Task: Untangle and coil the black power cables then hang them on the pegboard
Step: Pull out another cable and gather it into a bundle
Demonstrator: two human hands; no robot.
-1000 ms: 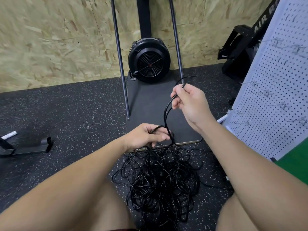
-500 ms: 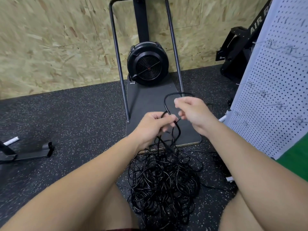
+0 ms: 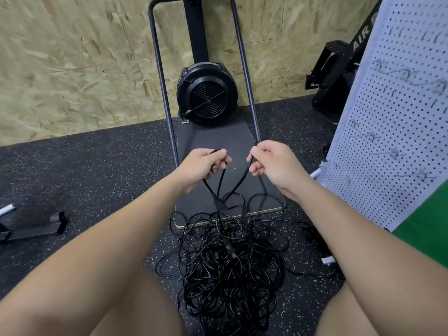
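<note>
A big tangle of black power cables (image 3: 230, 270) lies on the speckled rubber floor between my knees. My left hand (image 3: 203, 166) grips a loop of cable lifted from the heap. My right hand (image 3: 271, 161) pinches another strand a short way to the right. The strands run down from both hands and meet at a plug (image 3: 219, 204) just above the pile. The white pegboard (image 3: 392, 132) stands tilted at the right, with several wire hooks on it.
A black fan machine (image 3: 207, 93) with a tall metal frame stands on a dark platform (image 3: 218, 141) right behind the pile. Black equipment (image 3: 334, 73) leans by the chipboard wall at the right. A low black bracket (image 3: 36, 226) lies at the left. Green flooring (image 3: 426, 221) borders the pegboard.
My hands rose from the pile, came together, then spread apart, each holding a strand, so the cable is now drawn into a V above the heap. The view tilted up slightly.
</note>
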